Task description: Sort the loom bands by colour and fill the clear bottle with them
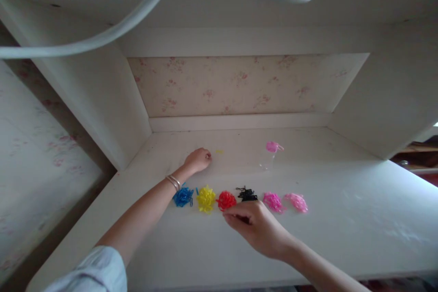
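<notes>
My left hand is closed, its fingers curled, over the back of the white desktop. A small yellow piece lies just right of it; what these fingers hold cannot be made out. My right hand is pinched, thumb and forefinger together at the front edge of a red pile of small loop-like pieces. Anything between those fingertips is too small to name. Similar piles lie in a row: blue, yellow, black partly behind my right hand, dark pink and light pink.
Behind the row stands a clear container with a pink top. White side panels and a floral back wall enclose the desk. A pale cable or tube crosses the upper view.
</notes>
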`<control>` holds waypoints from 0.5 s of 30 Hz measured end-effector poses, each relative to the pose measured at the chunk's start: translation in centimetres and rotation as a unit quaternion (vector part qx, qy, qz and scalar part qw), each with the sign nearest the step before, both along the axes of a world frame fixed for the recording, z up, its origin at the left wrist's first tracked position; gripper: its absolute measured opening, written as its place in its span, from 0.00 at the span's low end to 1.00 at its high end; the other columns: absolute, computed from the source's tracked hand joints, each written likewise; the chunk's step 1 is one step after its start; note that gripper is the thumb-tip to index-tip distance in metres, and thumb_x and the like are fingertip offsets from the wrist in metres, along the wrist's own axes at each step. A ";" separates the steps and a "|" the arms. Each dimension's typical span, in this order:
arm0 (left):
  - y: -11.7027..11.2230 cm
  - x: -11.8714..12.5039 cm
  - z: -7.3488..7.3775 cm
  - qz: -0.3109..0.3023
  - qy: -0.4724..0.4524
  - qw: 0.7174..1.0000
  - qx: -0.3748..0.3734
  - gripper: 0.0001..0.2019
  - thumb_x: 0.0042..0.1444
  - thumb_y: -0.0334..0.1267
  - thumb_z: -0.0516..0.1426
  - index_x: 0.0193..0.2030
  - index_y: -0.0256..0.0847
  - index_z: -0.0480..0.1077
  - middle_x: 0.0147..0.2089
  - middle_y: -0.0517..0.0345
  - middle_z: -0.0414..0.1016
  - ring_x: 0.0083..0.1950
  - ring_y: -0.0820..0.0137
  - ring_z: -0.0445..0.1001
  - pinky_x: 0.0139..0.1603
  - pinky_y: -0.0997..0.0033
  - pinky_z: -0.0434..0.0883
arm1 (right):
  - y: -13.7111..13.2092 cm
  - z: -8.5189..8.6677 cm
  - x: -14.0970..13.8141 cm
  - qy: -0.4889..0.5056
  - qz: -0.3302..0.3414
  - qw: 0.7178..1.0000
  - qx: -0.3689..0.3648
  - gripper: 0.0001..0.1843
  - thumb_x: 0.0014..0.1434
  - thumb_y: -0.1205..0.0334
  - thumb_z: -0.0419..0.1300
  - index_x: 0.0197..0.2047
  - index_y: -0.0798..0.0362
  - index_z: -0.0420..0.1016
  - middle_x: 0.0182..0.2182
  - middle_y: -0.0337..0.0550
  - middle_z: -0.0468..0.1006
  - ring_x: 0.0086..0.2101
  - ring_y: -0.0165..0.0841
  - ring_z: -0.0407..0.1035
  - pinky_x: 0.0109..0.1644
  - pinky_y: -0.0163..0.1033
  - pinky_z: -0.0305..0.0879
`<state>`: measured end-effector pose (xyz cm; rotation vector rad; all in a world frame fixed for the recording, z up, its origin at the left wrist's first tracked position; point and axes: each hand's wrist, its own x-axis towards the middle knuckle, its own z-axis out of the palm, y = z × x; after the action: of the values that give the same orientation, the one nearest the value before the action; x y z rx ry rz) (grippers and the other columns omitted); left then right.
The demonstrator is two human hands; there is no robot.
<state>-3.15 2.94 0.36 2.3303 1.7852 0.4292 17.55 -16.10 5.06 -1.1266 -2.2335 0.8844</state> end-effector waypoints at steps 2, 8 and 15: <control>1.3 1.2 -0.4 0.007 0.006 1.000 -0.003 0.14 0.53 0.44 0.53 0.42 0.43 0.75 0.47 0.51 0.75 0.44 0.65 0.73 0.44 0.71 0.67 | -1.6 -0.4 0.9 0.018 0.002 0.999 -0.038 0.19 0.62 0.58 0.49 0.26 0.55 0.74 0.20 0.36 0.67 0.23 0.25 0.56 0.25 0.31 0.50; 3.5 3.5 -1.2 0.026 0.010 1.000 -0.005 0.14 0.54 0.42 0.52 0.41 0.41 0.75 0.47 0.48 0.74 0.46 0.63 0.73 0.45 0.70 0.67 | -3.5 -0.8 3.9 0.040 -0.031 0.995 -0.091 0.19 0.61 0.53 0.51 0.34 0.55 0.79 0.26 0.41 0.75 0.26 0.28 0.64 0.29 0.30 0.58; 3.4 3.3 -0.5 0.031 0.008 0.999 0.007 0.12 0.53 0.36 0.52 0.37 0.38 0.76 0.43 0.46 0.75 0.43 0.65 0.74 0.43 0.72 0.68 | -3.1 -1.9 4.5 0.058 -0.075 0.992 -0.083 0.18 0.59 0.51 0.53 0.34 0.51 0.80 0.28 0.41 0.77 0.28 0.32 0.68 0.31 0.33 0.63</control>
<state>0.16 6.30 -0.10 2.2990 1.8724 0.4331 22.07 -19.22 3.15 -1.2657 -1.9835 1.0586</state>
